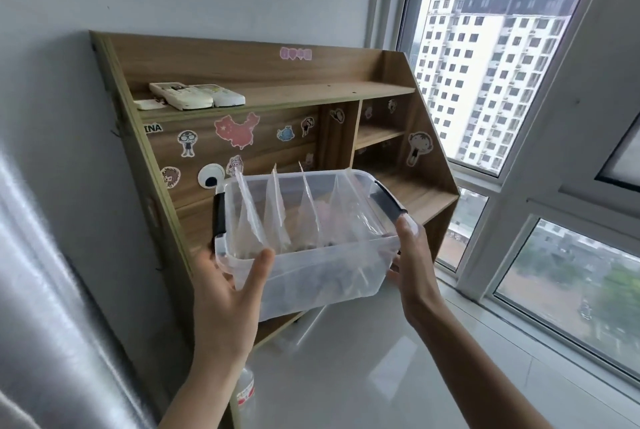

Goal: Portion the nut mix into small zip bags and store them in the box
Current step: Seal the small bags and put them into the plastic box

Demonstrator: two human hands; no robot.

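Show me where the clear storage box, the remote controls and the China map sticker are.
clear storage box [311,276]: head view, on its bare front wall.
remote controls [201,97]: head view, on the middle remote's body, top shelf.
China map sticker [237,130]: head view, on the red centre of the sticker.

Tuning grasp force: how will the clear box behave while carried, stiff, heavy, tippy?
The box is thin clear plastic, so its walls probably flex a little under squeeze. The left hand and right hand hold it at opposite ends, tilted; it seems light. The bags stand loosely inside and could slump or slide if it tips further.
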